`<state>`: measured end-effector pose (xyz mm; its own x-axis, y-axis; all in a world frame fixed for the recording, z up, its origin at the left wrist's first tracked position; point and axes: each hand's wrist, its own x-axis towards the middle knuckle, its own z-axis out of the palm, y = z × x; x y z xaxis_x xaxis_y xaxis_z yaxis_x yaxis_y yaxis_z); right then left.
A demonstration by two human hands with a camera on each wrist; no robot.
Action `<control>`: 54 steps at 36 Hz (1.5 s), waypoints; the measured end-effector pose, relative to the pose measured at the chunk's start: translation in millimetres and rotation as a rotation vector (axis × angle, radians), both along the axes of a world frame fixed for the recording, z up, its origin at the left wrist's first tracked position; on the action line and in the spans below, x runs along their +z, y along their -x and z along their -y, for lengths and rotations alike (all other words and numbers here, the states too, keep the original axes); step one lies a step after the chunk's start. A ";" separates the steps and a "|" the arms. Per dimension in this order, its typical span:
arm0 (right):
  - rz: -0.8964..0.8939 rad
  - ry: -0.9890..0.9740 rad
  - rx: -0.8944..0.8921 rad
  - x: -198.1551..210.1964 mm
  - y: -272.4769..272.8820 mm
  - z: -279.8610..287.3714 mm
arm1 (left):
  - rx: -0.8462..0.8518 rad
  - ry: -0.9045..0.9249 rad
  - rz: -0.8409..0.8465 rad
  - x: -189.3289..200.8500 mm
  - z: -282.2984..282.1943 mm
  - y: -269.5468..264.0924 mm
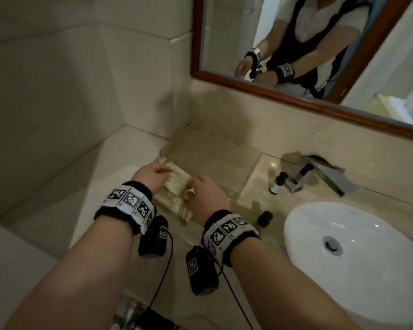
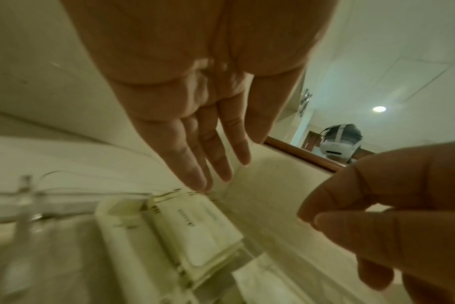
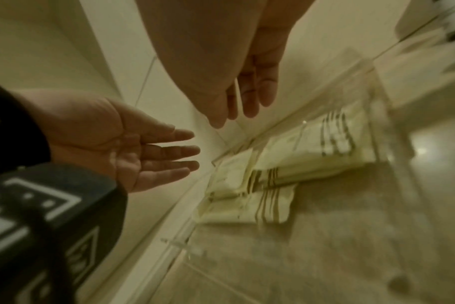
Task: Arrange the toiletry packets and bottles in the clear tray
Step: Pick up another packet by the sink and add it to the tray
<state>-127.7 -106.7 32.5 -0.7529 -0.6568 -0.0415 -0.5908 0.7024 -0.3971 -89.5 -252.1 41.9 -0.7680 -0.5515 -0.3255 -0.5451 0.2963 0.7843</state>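
Note:
Several cream toiletry packets (image 1: 177, 184) with gold stripes lie stacked at the left end of the clear tray (image 1: 215, 160), which stands on the counter. My left hand (image 1: 161, 170) hovers over the packets' far left, its fingers (image 2: 208, 164) straight and holding nothing. My right hand (image 1: 196, 185) is just right of the stack, its fingers (image 3: 249, 98) relaxed and apart from the packets (image 3: 299, 156). A small dark bottle (image 1: 277, 183) with a white label stands upright by the faucet, outside the tray. A second dark bottle (image 1: 264, 218) sits on the counter near the tray's front right corner.
A white sink basin (image 1: 296, 225) fills the right side, with a chrome faucet (image 1: 320, 172) behind it. A wood-framed mirror (image 1: 296, 96) hangs above the counter. Tiled walls close off the left corner. The tray's right part holds nothing.

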 end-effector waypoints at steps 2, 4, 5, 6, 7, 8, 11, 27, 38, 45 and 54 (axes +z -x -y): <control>-0.016 0.020 -0.021 10.5 4.2 -14.4 | -0.021 0.025 -0.017 8.6 -12.4 3.7; -0.034 0.038 -0.041 21.3 9.3 -31.8 | -0.036 0.046 -0.032 18.2 -29.0 8.8; -0.042 0.049 -0.045 25.9 11.8 -40.6 | -0.041 0.050 -0.030 23.5 -38.3 10.8; -0.049 0.063 -0.050 30.4 13.9 -49.9 | -0.046 0.046 -0.037 27.0 -47.3 13.7; -0.057 0.078 -0.060 34.6 16.1 -60.0 | -0.057 0.044 -0.043 32.6 -58.9 16.0; -0.066 0.090 -0.073 38.9 18.1 -70.6 | -0.074 0.045 -0.054 36.7 -70.7 19.0; -0.099 0.113 -0.108 49.8 25.1 -104.4 | -0.128 0.082 -0.070 48.7 -106.9 29.4; -0.179 0.163 -0.426 54.0 65.8 -331.6 | -0.464 0.117 -0.109 74.0 -326.5 93.7; -0.103 0.015 -0.732 35.4 75.1 -521.5 | -0.728 0.107 -0.103 61.8 -488.8 132.3; 0.070 -0.031 -1.082 5.8 78.1 -655.5 | -0.849 0.124 -0.070 51.6 -573.0 152.0; 0.265 -0.306 -1.366 -24.9 65.4 -770.4 | -0.963 0.231 -0.026 40.3 -647.4 175.1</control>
<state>-193.0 663.8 7.6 -0.7251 0.6271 -0.2844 0.6757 0.7276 -0.1184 -264.6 395.3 82.2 -0.9273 0.2642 -0.2652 0.0252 0.7509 0.6600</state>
